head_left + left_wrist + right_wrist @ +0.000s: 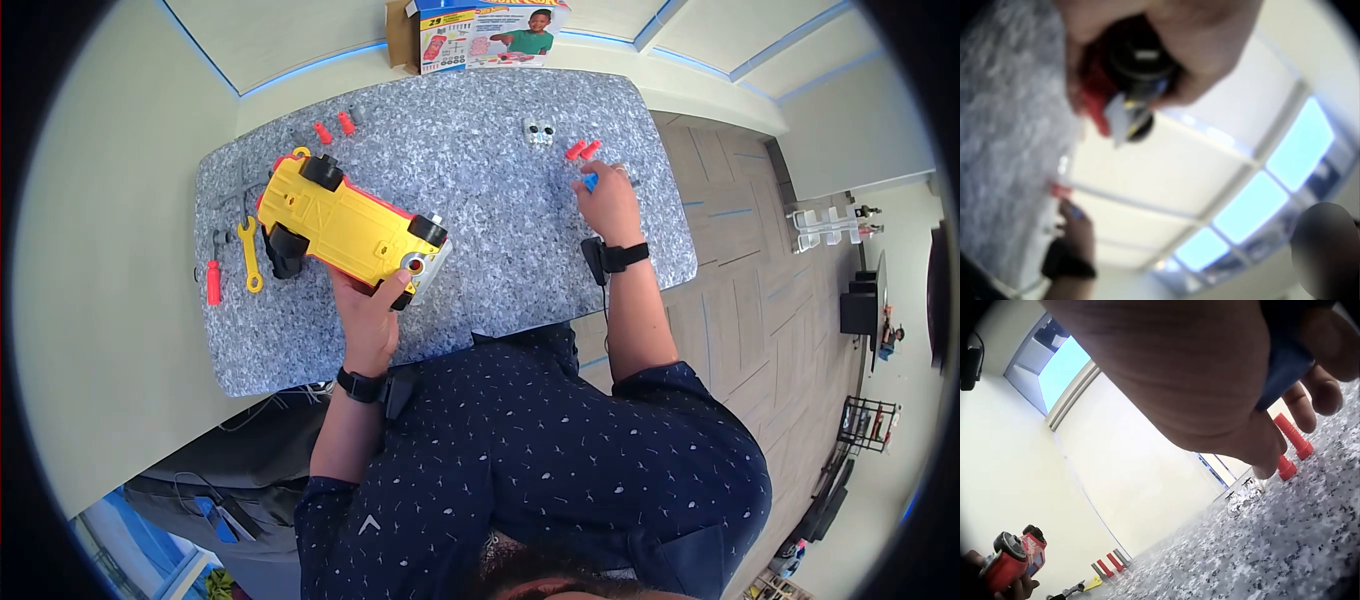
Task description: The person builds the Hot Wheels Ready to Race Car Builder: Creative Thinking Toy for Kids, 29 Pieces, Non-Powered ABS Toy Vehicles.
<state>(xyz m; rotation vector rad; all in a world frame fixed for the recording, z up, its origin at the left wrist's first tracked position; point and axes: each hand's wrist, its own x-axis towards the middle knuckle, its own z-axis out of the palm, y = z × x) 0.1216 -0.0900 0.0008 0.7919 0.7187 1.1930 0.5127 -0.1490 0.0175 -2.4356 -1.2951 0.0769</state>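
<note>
My left hand grips a toy car by its front right corner, tilted over the table with its yellow underside up and black wheels showing. Its thumb lies beside a round grey-rimmed hole in the chassis. At the table's right side, my right hand has its fingers curled round a blue piece, mostly hidden by the palm; I cannot tell its kind. Just beyond those fingers lie two red toy bolts. A small chrome engine piece with black spots sits to their left.
On the table's left lie a yellow wrench, a red-handled tool and grey parts. More red bolts stand near the back left with grey ones. A toy box is behind the speckled table.
</note>
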